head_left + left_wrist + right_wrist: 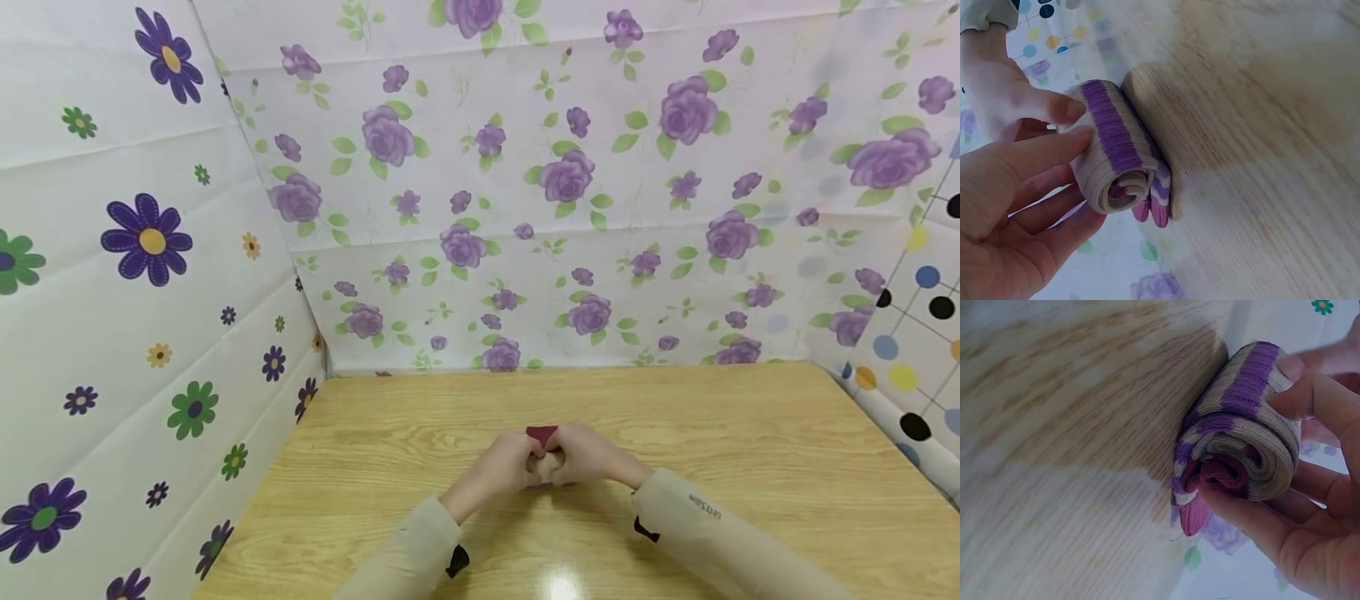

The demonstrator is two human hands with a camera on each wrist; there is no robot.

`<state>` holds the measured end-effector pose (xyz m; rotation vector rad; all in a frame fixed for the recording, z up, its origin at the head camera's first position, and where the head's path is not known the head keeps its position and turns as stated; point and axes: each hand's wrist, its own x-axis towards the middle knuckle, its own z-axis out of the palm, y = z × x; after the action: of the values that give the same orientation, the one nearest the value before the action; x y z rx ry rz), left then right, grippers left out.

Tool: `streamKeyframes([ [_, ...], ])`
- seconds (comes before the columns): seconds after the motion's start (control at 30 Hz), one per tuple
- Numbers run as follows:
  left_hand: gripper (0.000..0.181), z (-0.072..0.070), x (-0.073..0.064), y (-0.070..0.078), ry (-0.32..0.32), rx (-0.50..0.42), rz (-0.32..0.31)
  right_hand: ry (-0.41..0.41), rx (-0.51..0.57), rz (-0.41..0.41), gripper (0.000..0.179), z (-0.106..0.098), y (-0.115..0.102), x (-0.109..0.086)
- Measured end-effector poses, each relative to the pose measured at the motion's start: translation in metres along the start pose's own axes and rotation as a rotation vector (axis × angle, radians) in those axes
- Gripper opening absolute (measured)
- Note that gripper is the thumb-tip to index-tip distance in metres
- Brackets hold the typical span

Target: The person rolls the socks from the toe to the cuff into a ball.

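Note:
A rolled-up knit glove bundle [551, 467], beige with purple bands, lies on the wooden table between both hands. In the left wrist view, magenta finger-like tips [1159, 212] stick out under the roll [1112, 134]. My left hand [504, 463] grips one end, thumb on the near side and fingers bent around the far side. At the other end, my right hand [588, 454] holds the roll the same way. The right wrist view shows the coiled end [1235, 462] with magenta at its core. A flat magenta part [542, 434] shows beyond the hands in the head view.
The wooden table [405, 417] meets a wall cloth with purple roses [465, 250] at the back. On the left hangs a daisy-patterned cloth [135, 333], on the right a dotted one [911, 350]. Black straps [457, 561] show under the sleeves.

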<state>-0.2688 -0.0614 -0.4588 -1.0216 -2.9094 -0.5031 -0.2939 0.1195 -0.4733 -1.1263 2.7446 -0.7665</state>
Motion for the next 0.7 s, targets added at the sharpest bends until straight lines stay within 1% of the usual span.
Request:
streamKeyframes([
  [0.1,0.032,0.0,0.001,0.002,-0.014,0.032,0.013,-0.024,0.045,0.035,0.01,-0.001,0.001,0.0],
  [0.2,0.036,0.0,0.002,0.004,-0.043,0.056,0.02,-0.062,0.109,0.046,0.008,-0.004,0.001,-0.001],
  [0.3,0.031,-0.001,0.005,0.004,-0.078,0.09,0.055,-0.114,0.165,0.042,0.005,-0.007,0.002,-0.002],
  [0.4,0.027,-0.001,0.008,0.004,-0.112,0.1,0.086,-0.175,0.202,0.051,0.004,-0.009,0.003,-0.003],
  [0.47,0.025,-0.002,0.01,0.005,-0.13,0.089,0.096,-0.215,0.22,0.065,0.008,-0.011,0.003,-0.003],
  [0.57,0.023,-0.003,0.012,0.005,-0.161,0.058,0.087,-0.259,0.249,0.097,0.013,-0.013,0.004,-0.004],
  [0.7,0.023,-0.002,0.016,0.003,-0.198,0.005,0.076,-0.282,0.264,0.115,0.013,-0.016,0.003,-0.006],
])
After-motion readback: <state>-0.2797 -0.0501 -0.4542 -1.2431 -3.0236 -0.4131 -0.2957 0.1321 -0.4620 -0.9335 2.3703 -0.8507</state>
